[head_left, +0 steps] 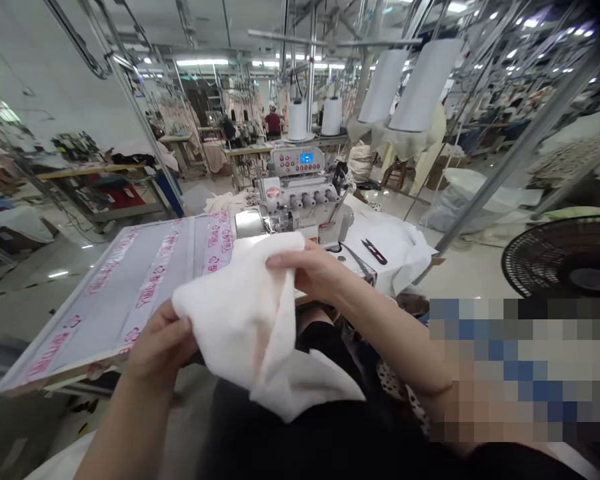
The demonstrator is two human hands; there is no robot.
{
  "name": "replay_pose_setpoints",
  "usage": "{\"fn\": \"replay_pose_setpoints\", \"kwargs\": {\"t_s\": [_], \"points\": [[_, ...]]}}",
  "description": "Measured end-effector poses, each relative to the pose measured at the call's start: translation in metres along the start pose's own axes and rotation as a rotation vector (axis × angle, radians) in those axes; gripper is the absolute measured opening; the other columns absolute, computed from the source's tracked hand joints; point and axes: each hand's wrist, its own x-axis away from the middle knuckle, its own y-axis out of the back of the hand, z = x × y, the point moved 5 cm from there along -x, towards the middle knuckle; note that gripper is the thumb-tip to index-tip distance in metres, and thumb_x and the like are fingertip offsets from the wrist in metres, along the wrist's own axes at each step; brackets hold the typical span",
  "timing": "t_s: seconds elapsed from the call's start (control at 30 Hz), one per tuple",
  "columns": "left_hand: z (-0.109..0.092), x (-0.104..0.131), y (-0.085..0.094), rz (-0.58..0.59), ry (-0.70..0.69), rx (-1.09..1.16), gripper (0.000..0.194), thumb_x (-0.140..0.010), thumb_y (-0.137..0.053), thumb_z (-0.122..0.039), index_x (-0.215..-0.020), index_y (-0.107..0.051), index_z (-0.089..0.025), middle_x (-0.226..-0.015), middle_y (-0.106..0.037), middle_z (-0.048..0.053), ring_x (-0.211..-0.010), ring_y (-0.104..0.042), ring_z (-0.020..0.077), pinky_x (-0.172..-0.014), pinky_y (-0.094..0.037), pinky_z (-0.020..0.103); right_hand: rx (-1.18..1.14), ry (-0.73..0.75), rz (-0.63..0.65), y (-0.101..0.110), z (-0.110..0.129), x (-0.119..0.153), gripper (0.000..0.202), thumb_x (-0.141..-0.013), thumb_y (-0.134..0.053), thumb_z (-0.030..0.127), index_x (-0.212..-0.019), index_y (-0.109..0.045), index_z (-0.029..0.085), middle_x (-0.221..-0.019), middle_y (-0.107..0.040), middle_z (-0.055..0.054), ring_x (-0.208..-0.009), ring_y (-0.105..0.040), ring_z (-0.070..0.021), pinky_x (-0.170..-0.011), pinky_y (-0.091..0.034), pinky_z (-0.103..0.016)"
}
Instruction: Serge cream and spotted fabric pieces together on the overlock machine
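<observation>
A piece of white fleecy fabric (pixel 240 300) is stretched between my two hands above my lap. My left hand (pixel 163 340) pinches its left edge, thumb on top. Farther right and higher, my right hand (pixel 315 270) grips the upper right edge, the thumb lying over the cloth. The lower part folds over itself and hangs down to my dark clothing. Just beyond the fabric stands an overlock sewing machine (pixel 305 197) with a lit blue display; the cloth hides part of its front.
Thread snips (pixel 374 251) lie on white cloth (pixel 400 240) right of the machine. A table covered in printed plastic film (pixel 155 267) extends left. Large white thread cones (pixel 425 87) hang above. A black fan (pixel 575 267) stands at right. A person (pixel 273 122) sits far back.
</observation>
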Motion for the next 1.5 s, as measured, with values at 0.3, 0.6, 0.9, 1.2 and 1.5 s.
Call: {"fn": "replay_pose_setpoints", "kwargs": {"t_s": [0.3,0.6,0.9,1.2,1.5], "points": [[-0.055,-0.021,-0.009,-0.13,-0.182,0.166,0.025,-0.061,-0.075,-0.024,-0.082,-0.064,-0.016,-0.071,-0.065,-0.002,-0.058,-0.06,0.0098,-0.053,-0.05,0.013,-0.056,0.044,0.046,-0.012,0.018,-0.031,0.02,-0.064,-0.06,0.011,-0.084,-0.06,0.012,-0.075,-0.065,-0.005,-0.07,-0.06,-0.0162,-0.065,-0.05,-0.026],[-0.061,-0.028,-0.004,-0.116,-0.242,0.181,0.021,-0.071,-0.067,-0.024,-0.09,-0.064,-0.016,-0.095,-0.066,0.003,-0.091,-0.061,0.016,-0.078,-0.052,0.021,-0.044,0.095,-0.012,0.0,0.017,-0.046,0.009,-0.076,-0.061,0.02,-0.083,-0.058,0.015,-0.07,-0.063,-0.001,-0.064,-0.059,-0.0129,-0.059,-0.049,-0.022],[-0.014,-0.045,-0.035,-0.019,0.161,0.061,0.039,-0.07,-0.067,-0.021,-0.108,-0.059,-0.015,-0.109,-0.062,0.01,-0.106,-0.056,0.0265,-0.089,-0.05,0.034,-0.081,0.087,0.031,0.002,0.016,-0.07,0.022,-0.08,-0.06,0.033,-0.093,-0.057,0.015,-0.073,-0.065,-0.002,-0.066,-0.061,-0.0152,-0.067,-0.053,-0.027],[-0.076,-0.088,-0.044,-0.062,-0.072,0.04,0.029,-0.086,-0.043,-0.014,-0.109,-0.059,-0.009,-0.108,-0.063,0.01,-0.108,-0.054,0.023,-0.094,-0.046,0.034,-0.053,-0.153,0.124,0.032,-0.048,-0.047,0.04,-0.056,-0.079,0.025,-0.091,-0.064,0.014,-0.093,-0.066,-0.006,-0.081,-0.062,-0.0186,-0.076,-0.051,-0.03],[-0.085,-0.128,-0.006,-0.134,-0.155,0.1,0.03,-0.087,-0.035,-0.009,-0.106,-0.059,-0.006,-0.102,-0.065,0.008,-0.114,-0.05,0.0215,-0.1,-0.041,0.032,0.039,-0.336,0.012,0.077,-0.121,-0.018,0.036,-0.045,-0.081,0.021,-0.077,-0.066,0.01,-0.075,-0.066,-0.002,-0.067,-0.059,-0.0132,-0.067,-0.047,-0.024]]}}
